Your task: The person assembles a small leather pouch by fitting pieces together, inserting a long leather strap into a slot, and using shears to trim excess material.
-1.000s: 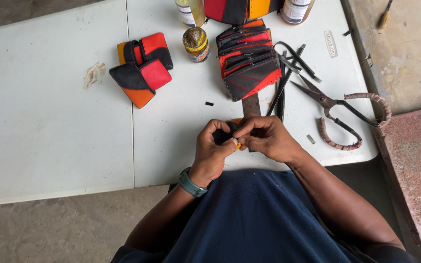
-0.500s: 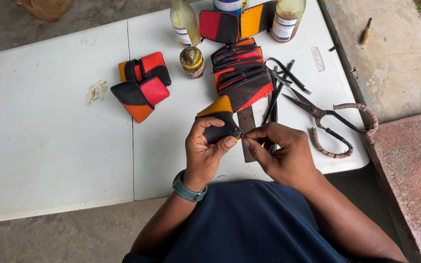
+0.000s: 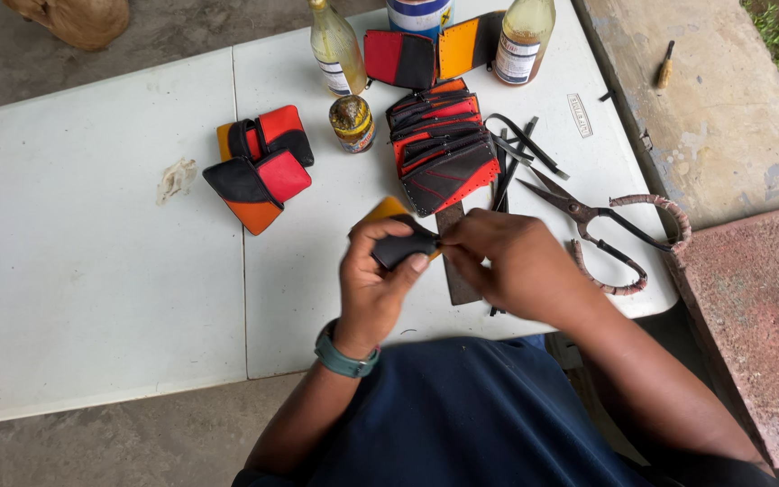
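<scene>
scissors (image 3: 601, 225), black strips (image 3: 517, 149), a small jar (image 3: 352, 123) and stacked leather pieces (image 3: 439, 144) crowd the white worktop (image 3: 92, 271). above its near edge, the left hand (image 3: 373, 284) grips a small black-and-orange leather piece (image 3: 398, 242). the right hand (image 3: 507, 263) pinches its edge.

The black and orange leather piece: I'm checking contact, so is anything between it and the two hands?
Nothing visible. The left hand grips the black and orange leather piece directly, and the right hand's fingertips meet its right edge. The scissors lie apart, to the right.
</scene>
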